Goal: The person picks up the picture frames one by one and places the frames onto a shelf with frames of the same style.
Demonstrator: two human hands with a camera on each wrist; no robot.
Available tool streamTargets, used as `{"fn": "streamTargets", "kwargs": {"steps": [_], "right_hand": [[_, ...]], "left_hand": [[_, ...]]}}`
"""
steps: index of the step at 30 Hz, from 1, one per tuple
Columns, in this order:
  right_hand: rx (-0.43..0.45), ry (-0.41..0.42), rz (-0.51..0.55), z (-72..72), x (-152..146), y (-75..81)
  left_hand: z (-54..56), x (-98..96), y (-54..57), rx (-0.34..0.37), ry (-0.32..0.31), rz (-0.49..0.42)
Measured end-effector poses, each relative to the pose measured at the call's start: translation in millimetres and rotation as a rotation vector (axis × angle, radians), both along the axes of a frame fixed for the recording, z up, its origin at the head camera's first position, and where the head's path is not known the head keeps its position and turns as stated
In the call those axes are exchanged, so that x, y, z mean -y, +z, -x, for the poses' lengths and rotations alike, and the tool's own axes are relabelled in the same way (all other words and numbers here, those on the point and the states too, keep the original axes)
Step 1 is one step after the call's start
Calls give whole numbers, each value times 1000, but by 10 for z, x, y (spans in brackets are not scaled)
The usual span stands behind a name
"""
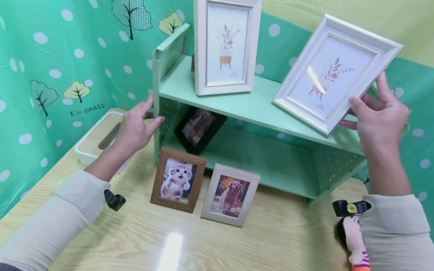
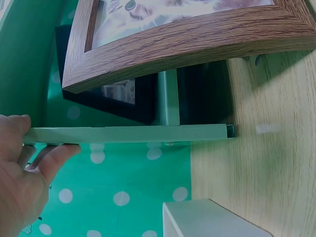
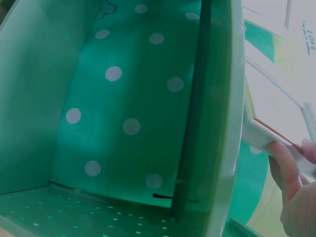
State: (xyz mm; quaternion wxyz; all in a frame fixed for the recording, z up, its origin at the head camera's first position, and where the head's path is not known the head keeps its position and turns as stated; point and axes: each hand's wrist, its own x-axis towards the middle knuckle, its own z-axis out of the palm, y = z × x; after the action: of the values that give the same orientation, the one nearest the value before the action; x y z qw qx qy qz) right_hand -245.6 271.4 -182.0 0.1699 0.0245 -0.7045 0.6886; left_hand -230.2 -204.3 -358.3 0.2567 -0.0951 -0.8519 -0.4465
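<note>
My right hand (image 1: 381, 117) grips the right edge of a white picture frame (image 1: 332, 73), which tilts over the top shelf of a green shelf unit (image 1: 260, 97). The same frame (image 3: 281, 106) shows at the side of the right wrist view, with the fingers around its edge. On the left, my left hand (image 1: 137, 124) holds the unit's side panel, thumb in front; in the left wrist view the fingers (image 2: 59, 160) lie against that panel (image 2: 128, 134). A second white picture frame (image 1: 226, 45) stands on the top shelf's left part.
A black picture frame (image 1: 199, 130) leans tilted on the lower shelf. Before the unit stand a brown cat picture frame (image 1: 174, 203) and a pale dog picture frame (image 1: 225, 220). A white box (image 1: 84, 158) sits at left, a plush doll (image 1: 362, 263) at right.
</note>
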Motion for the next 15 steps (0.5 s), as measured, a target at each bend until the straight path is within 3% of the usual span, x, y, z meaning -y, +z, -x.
{"fn": "streamTargets", "kwargs": {"steps": [9, 15], "right_hand": [[2, 4, -9, 13, 1, 2], [29, 4, -13, 0, -17, -8]], "left_hand": [[6, -1, 3, -25, -4, -6], [5, -10, -1, -2, 4, 4]]}}
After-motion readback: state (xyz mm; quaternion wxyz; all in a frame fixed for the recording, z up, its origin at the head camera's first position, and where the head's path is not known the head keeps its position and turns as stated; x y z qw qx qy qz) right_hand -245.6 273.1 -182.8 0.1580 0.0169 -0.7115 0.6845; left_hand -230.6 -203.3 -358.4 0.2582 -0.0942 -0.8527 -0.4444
